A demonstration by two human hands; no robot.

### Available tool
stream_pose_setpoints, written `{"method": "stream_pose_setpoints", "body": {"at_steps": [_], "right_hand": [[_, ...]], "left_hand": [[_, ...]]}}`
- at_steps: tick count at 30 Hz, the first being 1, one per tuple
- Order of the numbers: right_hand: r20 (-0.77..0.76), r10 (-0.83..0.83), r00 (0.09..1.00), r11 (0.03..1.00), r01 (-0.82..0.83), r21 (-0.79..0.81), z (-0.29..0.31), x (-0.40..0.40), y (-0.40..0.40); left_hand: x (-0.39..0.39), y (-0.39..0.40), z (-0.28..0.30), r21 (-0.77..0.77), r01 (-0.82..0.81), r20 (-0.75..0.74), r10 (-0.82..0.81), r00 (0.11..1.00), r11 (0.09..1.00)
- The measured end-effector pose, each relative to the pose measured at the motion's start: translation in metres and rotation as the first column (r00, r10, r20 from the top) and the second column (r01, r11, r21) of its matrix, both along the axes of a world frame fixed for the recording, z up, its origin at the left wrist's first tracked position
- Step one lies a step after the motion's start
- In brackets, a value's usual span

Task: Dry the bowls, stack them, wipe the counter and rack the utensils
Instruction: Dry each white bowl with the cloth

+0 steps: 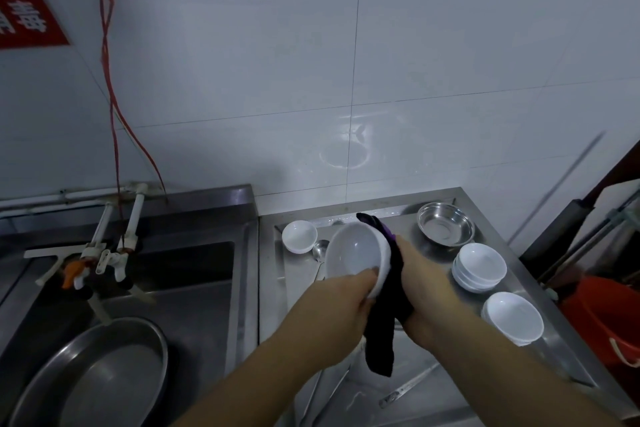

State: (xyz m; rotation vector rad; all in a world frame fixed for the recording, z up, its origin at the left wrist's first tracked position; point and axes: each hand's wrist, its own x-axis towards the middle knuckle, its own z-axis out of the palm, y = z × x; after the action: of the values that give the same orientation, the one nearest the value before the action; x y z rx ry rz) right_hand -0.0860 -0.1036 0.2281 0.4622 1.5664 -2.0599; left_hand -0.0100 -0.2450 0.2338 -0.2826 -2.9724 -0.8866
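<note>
— The fingers (369, 276) of the left hand (341, 302): what are they doing?

— Clamped on the near rim of a round white bowl (353, 251), thumb inside the rim. The bowl is tilted on edge, its hollow facing left, held up above the middle of the steel counter (433, 392).

— And the right hand (420, 291)?

— Pressed flat against the bowl's outer side through a dark purple-black cloth (381, 340). Its fingers lie behind cloth and bowl (so I cannot tell how they are set). The cloth's loose end hangs down between the wrists.

— Other bowls?

— One small white bowl (299, 236) near the counter's back left corner, with a metal ladle (320, 250) just beside it. A shallow round steel basin (445, 224) by the back right corner. Along the right edge, a stack of white bowls (479, 267), then nearer a second white stack (514, 317).

— Utensils?

— Long metal pieces (408, 385) lie towards the front edge, blurred. To the left, a large round steel pan (97, 374) sits in the sink (194, 274) under white taps (114, 253).
</note>
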Motion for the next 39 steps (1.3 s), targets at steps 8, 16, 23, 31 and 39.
{"method": "stream_pose_setpoints", "body": {"at_steps": [8,16,23,31,39], "right_hand": [[-0.151,-0.021,0.988,0.996,0.034,0.079,-0.013,0.011,0.002],[-0.098,-0.071,0.993,0.997,0.073,0.014,-0.027,-0.001,0.019],[-0.179,-0.072,0.981,0.986,0.097,0.135,-0.04,-0.002,0.04],[-0.151,-0.17,0.974,0.976,0.188,0.114,-0.041,-0.013,0.096],[-0.108,-0.23,0.967,0.97,0.236,0.048,-0.043,-0.035,0.172]], "left_hand": [[-0.007,0.001,-0.007,-0.035,0.069,-0.063,-0.071,0.995,0.997],[-0.016,-0.017,-0.034,0.29,-0.386,0.019,0.398,0.917,0.876],[-0.028,0.002,-0.038,0.759,-0.536,0.485,0.23,0.844,0.368],[-0.052,0.047,-0.038,0.776,-0.556,0.554,0.101,0.827,0.298],[-0.088,0.11,-0.049,0.73,-0.624,0.631,0.075,0.772,0.28]]}}
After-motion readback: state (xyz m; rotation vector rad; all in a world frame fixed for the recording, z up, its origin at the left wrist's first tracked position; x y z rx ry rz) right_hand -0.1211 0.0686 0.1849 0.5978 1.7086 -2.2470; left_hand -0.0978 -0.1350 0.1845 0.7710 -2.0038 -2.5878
